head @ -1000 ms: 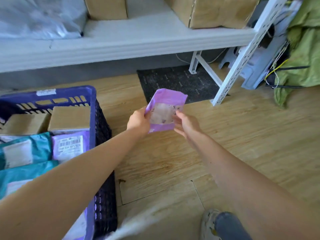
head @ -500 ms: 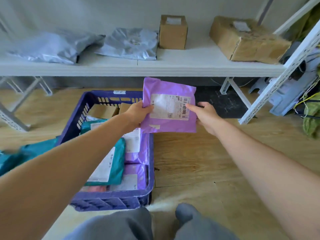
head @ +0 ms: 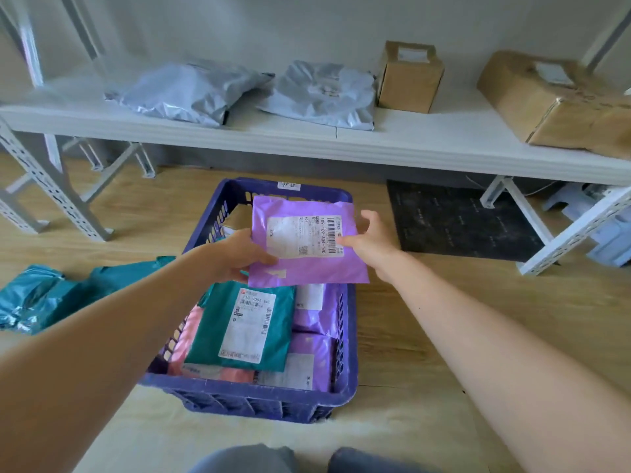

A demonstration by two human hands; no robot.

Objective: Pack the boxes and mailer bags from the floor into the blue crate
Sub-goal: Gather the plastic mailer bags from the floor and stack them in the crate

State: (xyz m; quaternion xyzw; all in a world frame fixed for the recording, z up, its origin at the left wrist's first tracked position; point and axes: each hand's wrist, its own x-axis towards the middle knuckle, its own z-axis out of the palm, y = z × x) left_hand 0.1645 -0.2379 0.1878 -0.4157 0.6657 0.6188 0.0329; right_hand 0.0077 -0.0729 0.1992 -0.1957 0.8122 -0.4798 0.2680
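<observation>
The purple mailer I hold is thin plastic film, smooth with a soft sheen, and its label is matt white paper. The blue crate is hard moulded plastic, dull. The teal mailer inside looks satiny. The floor is smooth wood-grain board. The grey bags are glossy, crinkled plastic, and the boxes are matt brown cardboard.

Bright, soft light — faint shadows, darkest under the white shelf. Grey mailer bags carry a sheen; the wooden floor washes out pale at the bottom. Wide-angle distortion bends the frame edges, where the forearms look soft.
</observation>
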